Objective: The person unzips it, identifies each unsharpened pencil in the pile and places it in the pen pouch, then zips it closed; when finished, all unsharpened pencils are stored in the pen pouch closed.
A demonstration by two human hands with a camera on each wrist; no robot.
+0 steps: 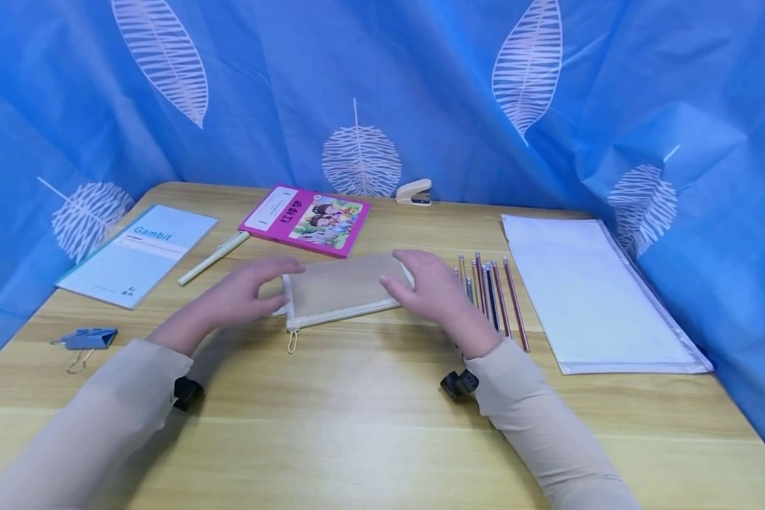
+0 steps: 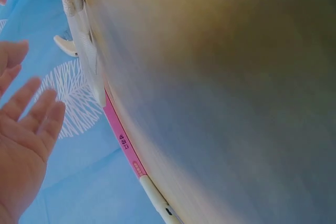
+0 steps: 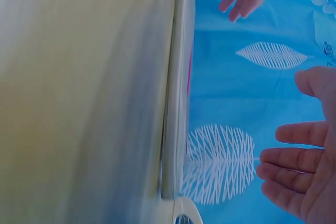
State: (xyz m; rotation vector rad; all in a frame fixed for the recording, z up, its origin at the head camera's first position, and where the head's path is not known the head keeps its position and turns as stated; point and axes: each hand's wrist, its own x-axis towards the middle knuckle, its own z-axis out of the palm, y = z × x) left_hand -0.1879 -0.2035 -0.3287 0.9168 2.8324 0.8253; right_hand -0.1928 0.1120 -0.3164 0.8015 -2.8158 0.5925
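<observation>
A flat beige mesh zip pouch [image 1: 341,287] with white edging lies in the middle of the wooden table, its cord zip pull [image 1: 293,341] hanging toward the near side. At its left end is my left hand [image 1: 245,292], thumb and fingers apart and relaxed. My right hand [image 1: 435,292] is over the right end of the pouch, overlapping it in the head view. Both wrist views show loose, spread fingers with nothing gripped, the left hand [image 2: 23,145] above the table and the right hand [image 3: 310,169] likewise.
Several pencils [image 1: 499,297] lie right of the right hand, beside a large white mesh bag [image 1: 602,297]. Behind are a pink book [image 1: 306,219] and a stapler [image 1: 414,192]. Leftward lie a pale pen [image 1: 213,258], a Gambit notebook [image 1: 138,255] and blue binder clips [image 1: 91,338].
</observation>
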